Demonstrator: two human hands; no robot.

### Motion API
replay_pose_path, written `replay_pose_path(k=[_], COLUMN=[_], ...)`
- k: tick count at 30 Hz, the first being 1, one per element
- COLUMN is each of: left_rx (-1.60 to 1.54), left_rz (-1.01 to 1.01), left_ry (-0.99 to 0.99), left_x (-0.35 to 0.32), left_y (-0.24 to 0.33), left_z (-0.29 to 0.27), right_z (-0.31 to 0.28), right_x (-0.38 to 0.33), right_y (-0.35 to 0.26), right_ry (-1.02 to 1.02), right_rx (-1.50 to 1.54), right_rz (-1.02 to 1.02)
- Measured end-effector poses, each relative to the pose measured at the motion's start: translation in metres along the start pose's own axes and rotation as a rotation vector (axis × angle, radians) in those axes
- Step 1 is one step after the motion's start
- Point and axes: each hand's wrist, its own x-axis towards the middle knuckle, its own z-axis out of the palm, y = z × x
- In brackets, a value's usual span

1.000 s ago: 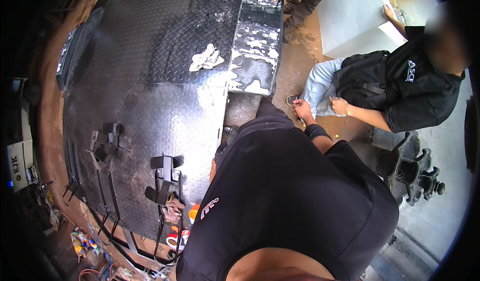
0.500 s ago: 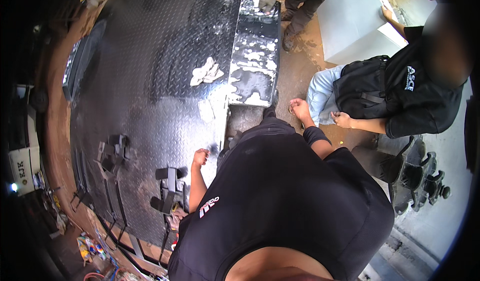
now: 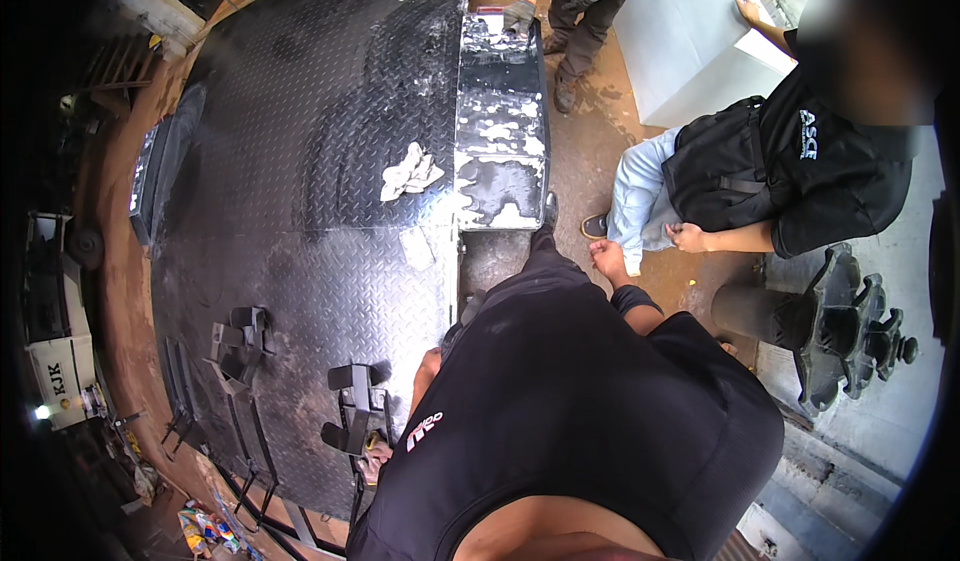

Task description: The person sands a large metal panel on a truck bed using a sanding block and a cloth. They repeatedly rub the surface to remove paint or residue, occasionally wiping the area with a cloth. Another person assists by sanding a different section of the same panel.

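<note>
Bare left hand (image 3: 431,363) partly hidden beside the black-shirted torso (image 3: 590,391), bare right hand (image 3: 608,259) held forward, fingers (image 3: 598,248) loosely bent

Black tread plate (image 3: 300,281), patchy panel (image 3: 503,126): nearest the left hand (image 3: 430,364) and right hand (image 3: 608,259) respectively.
Plate: broad, face up, raised diamond pattern; a seam crosses it left to right; pale scuffs, dark curved smears on the far part, bright glare at the near right; left hand by its right edge, contact unclear. Panel: long, narrow, along the plate's far right edge, running near to far; black, blotched white, one darker band toward the far end; right hand apart, off its near right corner.
</note>
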Motion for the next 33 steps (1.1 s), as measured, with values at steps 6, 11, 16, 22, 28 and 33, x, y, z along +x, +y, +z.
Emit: replay_pose_path(k=[6,11,16,22,28,33], left_rx=[-0.014,-0.258,-0.214,-0.246,-0.276,-0.198], left_rz=[-0.012,-0.014,0.047,0.016,-0.021,-0.036], left_ry=[-0.035,-0.111,-0.094,-0.132,-0.167,-0.163], left_x=[0.018,0.016,-0.002,0.011,0.03,0.034], left_y=[0.01,0.011,0.042,0.039,0.023,0.024], left_z=[0.014,-0.006,0.028,0.022,0.017,0.025], right_z=[0.006,0.035,0.017,0.004,-0.002,0.0], right_x=[0.018,0.023,0.029,0.014,0.005,0.007], right_y=[0.007,-0.045,-0.028,-0.016,-0.013,-0.01], right_ry=[0.028,-0.038,-0.014,-0.044,-0.06,-0.09], right_rx=[-0.115,-0.03,-0.025,-0.058,0.0,0.051], right_rz=[-0.15,-0.241,-0.195,-0.095,-0.015,-0.034])
